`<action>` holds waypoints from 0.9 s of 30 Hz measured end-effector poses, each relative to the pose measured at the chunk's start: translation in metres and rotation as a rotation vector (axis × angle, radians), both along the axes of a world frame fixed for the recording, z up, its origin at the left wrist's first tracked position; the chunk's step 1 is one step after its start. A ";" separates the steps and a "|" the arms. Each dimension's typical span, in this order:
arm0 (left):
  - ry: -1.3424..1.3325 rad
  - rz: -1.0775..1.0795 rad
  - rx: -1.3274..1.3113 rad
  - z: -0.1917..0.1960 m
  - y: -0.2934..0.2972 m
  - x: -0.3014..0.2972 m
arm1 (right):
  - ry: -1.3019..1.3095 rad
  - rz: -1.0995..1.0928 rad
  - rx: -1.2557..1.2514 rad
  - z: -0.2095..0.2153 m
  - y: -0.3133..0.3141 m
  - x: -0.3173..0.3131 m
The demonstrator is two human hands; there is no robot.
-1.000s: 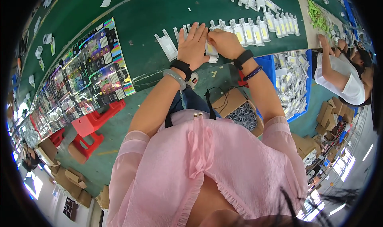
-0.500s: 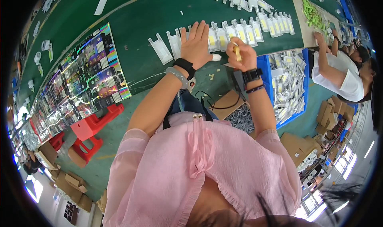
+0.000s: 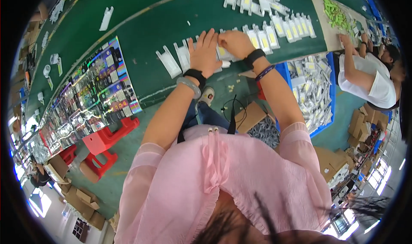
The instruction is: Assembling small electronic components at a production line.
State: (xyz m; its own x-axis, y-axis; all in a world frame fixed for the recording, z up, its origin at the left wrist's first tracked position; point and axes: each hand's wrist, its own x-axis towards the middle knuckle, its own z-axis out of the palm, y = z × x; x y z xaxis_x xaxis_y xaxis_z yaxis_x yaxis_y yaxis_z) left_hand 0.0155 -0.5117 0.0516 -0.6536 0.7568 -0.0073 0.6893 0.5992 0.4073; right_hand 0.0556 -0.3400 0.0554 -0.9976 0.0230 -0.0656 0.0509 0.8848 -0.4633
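My left hand [image 3: 205, 55] lies flat with its fingers stretched over a row of white plastic housings on the green table. A white cover [image 3: 224, 64] sits on its thumb tip. Close beside it, my right hand [image 3: 236, 45] has its fingers curled down over a housing with a yellow panel [image 3: 223, 52]. Whatever those fingers pinch is hidden. To the left are housings without yellow, such as a plain white housing [image 3: 168, 63]. Further right the row continues with yellow-panelled housings [image 3: 262, 39], partly overlapping.
Loose housings [image 3: 256, 3] lie piled at the far side. A blue crate [image 3: 331, 94] full of similar pieces stands at the right, near a seated co-worker [image 3: 365, 70]. Shiny printed sheets [image 3: 101, 81] cover the table's left, above red stools [image 3: 109, 136]. Green pieces [image 3: 334, 14] lie far right.
My right hand has moved left and away from me, down onto the row beside my left hand. The yellow piece seen in its fingers earlier is out of sight. My left hand has barely shifted.
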 end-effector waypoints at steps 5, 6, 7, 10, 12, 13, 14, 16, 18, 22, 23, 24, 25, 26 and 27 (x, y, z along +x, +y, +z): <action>-0.015 0.015 -0.054 0.004 -0.002 0.003 | -0.033 0.096 0.037 0.008 -0.011 0.005; -0.019 -0.003 -0.055 0.006 0.000 0.003 | -0.025 0.116 -0.029 0.004 -0.001 0.020; -0.026 -0.010 -0.052 0.007 0.001 0.004 | -0.043 0.068 -0.315 0.012 0.002 0.035; -0.072 -0.008 -0.008 0.012 -0.002 0.002 | -0.360 -0.406 -1.359 0.043 0.008 0.091; -0.058 0.016 -0.002 0.009 0.001 0.005 | -0.175 -0.466 -1.794 0.041 0.000 0.112; -0.070 0.013 -0.025 0.007 0.003 0.002 | -0.141 -0.476 -1.935 0.031 0.002 0.120; -0.080 0.003 -0.017 0.013 0.003 0.001 | -0.158 -0.475 -2.024 0.024 0.005 0.122; -0.131 0.019 -0.017 0.031 0.011 0.000 | -0.054 -0.461 -2.119 0.022 0.010 0.119; -0.152 -0.024 0.041 0.035 0.015 0.000 | -0.087 -0.510 -2.118 0.017 0.020 0.104; -0.129 -0.130 0.011 0.033 0.031 0.006 | -0.202 -0.532 -1.869 0.022 0.037 0.078; -0.115 -0.113 -0.001 0.029 0.034 0.008 | -0.254 -0.623 -1.701 0.028 0.040 0.067; -0.097 -0.101 -0.012 0.025 0.039 0.007 | -0.291 -0.666 -1.364 0.029 0.038 0.059; -0.131 -0.076 -0.004 0.020 0.041 0.009 | -0.097 -0.466 -0.961 0.021 0.035 0.052; -0.121 -0.073 0.000 0.017 0.044 0.010 | 0.086 -0.278 -0.556 0.012 0.032 0.051; -0.110 -0.074 -0.014 0.016 0.044 0.011 | 0.091 -0.265 -0.558 0.010 0.030 0.047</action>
